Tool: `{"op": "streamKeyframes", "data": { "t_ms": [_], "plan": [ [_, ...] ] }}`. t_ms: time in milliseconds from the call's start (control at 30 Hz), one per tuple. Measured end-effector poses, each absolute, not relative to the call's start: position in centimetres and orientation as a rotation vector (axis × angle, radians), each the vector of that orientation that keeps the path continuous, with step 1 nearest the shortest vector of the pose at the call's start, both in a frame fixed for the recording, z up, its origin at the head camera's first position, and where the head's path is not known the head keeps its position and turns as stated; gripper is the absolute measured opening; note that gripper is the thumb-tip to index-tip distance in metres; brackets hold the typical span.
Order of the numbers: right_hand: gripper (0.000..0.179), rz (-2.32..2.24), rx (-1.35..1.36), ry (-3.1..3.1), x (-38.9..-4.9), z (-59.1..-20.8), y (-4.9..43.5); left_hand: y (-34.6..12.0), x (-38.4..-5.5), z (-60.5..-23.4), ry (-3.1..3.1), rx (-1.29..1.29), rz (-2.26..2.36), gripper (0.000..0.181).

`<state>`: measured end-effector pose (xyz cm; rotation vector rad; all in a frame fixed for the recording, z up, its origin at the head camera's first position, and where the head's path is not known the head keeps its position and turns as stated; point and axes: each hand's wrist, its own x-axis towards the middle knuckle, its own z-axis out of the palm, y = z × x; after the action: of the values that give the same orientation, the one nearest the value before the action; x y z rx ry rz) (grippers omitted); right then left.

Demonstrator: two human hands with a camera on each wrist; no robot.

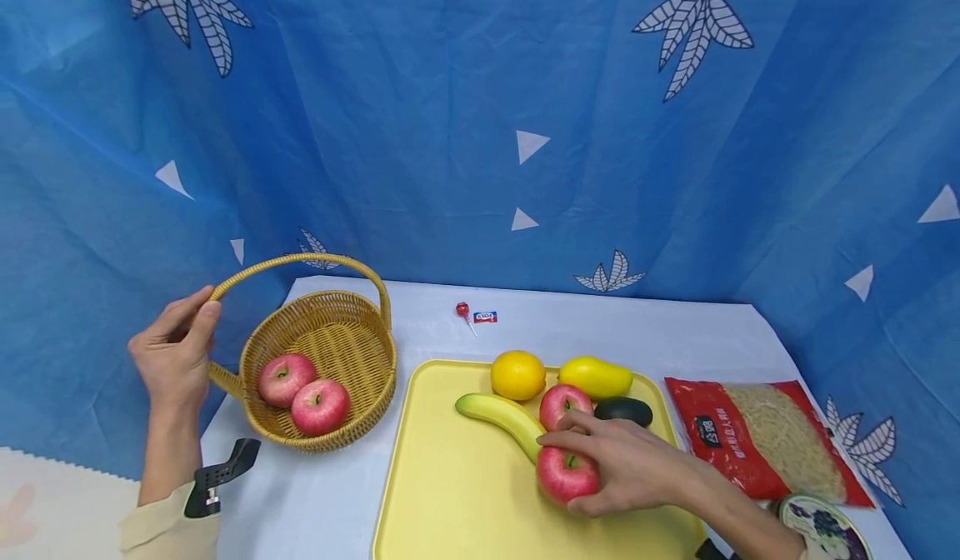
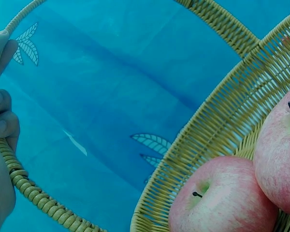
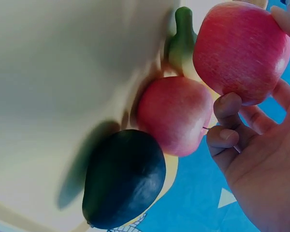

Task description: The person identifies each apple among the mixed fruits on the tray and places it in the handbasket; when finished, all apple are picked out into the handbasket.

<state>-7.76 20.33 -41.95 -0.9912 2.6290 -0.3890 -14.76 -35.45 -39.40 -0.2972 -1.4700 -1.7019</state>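
Note:
Curled around the arched handle of a wicker basket (image 1: 352, 327) is my left hand (image 1: 178, 343); the basket tilts, and two pink-red apples (image 1: 321, 407) lie inside it. My right hand (image 1: 633, 464) grips another apple (image 1: 567, 475) above the yellow tray (image 1: 442, 477), fingers and thumb at its sides. In the right wrist view that apple (image 3: 241, 53) sits between thumb and fingers. Behind it on the tray are a further apple (image 1: 564, 403), a banana (image 1: 502, 418), a dark green avocado-like fruit (image 1: 624, 411), a yellow lemon-like fruit (image 1: 517, 375) and a yellow mango-like fruit (image 1: 596, 377).
A red bag of noodles (image 1: 772, 435) lies right of the tray, with a round tin (image 1: 821, 527) at its near edge. Behind the tray lie a red lollipop (image 1: 462, 309) and a small wrapped candy (image 1: 485, 317). A blue curtain (image 1: 465, 127) hangs around the white table (image 1: 600, 314).

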Motion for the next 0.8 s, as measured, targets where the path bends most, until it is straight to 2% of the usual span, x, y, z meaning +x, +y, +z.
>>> {"op": "streamKeyframes", "data": {
  "t_ms": [800],
  "plan": [
    [0.075, -0.375, -1.097, 2.677, -8.9, -41.8, 17.8, -35.5, -14.9, -39.5, -1.464, -0.311, -1.706, 0.027]
  ]
}}
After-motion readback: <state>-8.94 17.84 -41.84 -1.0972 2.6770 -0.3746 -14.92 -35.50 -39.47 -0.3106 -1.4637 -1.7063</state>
